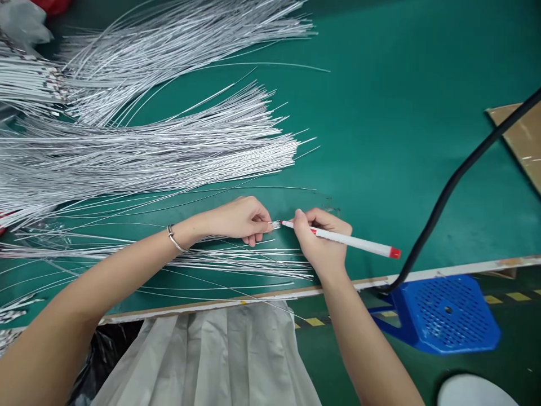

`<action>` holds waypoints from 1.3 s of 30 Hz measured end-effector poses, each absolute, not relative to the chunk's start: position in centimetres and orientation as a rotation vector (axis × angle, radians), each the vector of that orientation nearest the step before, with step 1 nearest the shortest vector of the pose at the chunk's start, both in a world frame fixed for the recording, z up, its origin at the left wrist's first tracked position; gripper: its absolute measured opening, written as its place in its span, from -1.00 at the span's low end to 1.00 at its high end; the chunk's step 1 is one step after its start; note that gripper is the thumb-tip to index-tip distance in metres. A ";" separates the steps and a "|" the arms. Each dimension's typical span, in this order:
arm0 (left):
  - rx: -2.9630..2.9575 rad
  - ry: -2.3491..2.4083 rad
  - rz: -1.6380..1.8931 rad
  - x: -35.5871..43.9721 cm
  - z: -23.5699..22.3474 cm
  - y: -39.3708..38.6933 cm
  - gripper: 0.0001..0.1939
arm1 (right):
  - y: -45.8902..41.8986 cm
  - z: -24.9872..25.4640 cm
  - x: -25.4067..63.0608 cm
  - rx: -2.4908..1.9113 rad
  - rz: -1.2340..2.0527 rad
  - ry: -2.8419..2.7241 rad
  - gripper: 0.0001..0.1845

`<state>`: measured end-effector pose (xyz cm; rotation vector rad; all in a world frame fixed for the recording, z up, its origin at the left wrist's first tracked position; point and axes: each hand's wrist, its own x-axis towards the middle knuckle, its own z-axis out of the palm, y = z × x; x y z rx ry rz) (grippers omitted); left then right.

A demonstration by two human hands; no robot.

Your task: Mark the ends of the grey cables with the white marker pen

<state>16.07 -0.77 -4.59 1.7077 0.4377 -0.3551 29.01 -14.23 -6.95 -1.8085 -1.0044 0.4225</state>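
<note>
My left hand (249, 220) pinches a few thin white wires (276, 224) close to their ends, which stick out past the fingertips. In my right hand (325, 237) is a white marker pen (359, 242) with a red end, held like a pencil. Its red tip meets or nearly meets the wire ends; contact is too small to tell. Beneath my left wrist, a loose bundle of wires (253, 262) lies along the near side of the green table (401, 141).
Two thick bundles of white wires, a middle bundle (169, 149) and a far bundle (190, 45), spread across the table's left side. A black cable (448, 197) arches over the right side. Cardboard (522, 141) lies far right. A blue stool (452, 316) stands below the table edge.
</note>
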 end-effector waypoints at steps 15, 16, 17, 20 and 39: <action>1.730 0.439 -0.372 16.1 -4.4 -0.7 -0.63 | -14.3 -6.8 29.0 -1.806 0.369 -1.038 -0.64; 1.732 0.439 -0.372 16.1 -4.4 -0.7 -0.63 | -14.3 -6.8 29.0 -1.809 0.370 -1.039 -0.64; 1.732 0.438 -0.371 16.1 -4.4 -0.7 -0.63 | -14.3 -6.8 29.0 -1.811 0.375 -1.045 -0.63; 1.724 0.435 -0.366 16.1 -4.5 -0.7 -0.62 | -14.3 -6.8 29.0 -1.806 0.386 -1.067 -0.62; 1.729 0.434 -0.375 16.1 -4.4 -0.8 -0.63 | -14.3 -6.8 29.0 -1.817 0.384 -1.076 -0.62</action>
